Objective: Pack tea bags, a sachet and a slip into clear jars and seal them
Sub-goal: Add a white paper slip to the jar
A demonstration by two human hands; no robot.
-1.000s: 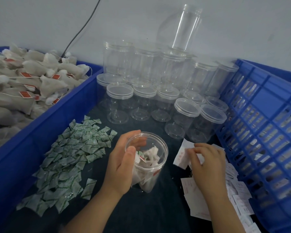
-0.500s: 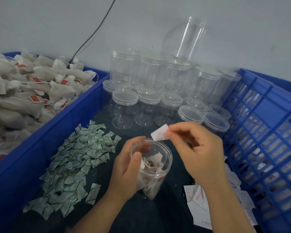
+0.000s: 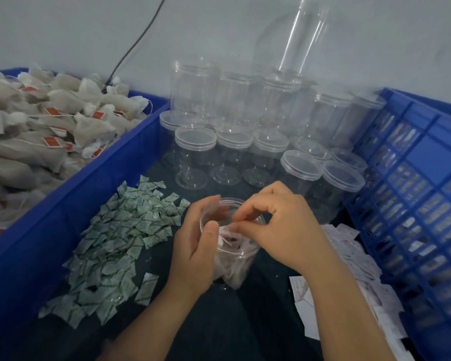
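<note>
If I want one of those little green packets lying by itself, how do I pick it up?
Take the lone sachet by its two long edges, pinching from straight above. It lies flat on the dark table, apart from the sachet pile, so there is nothing to get fingers under; a thumb-and-finger pinch probably lifts it easily.

Blue crates [image 3: 71,204] at left and right of frame. Beige tea bags [image 3: 37,142] with red-orange tags, upper left. Green-printed white sachets [image 3: 115,246] on dark tabletop [image 3: 219,321]; white slips [image 3: 349,256], lower right.
</note>
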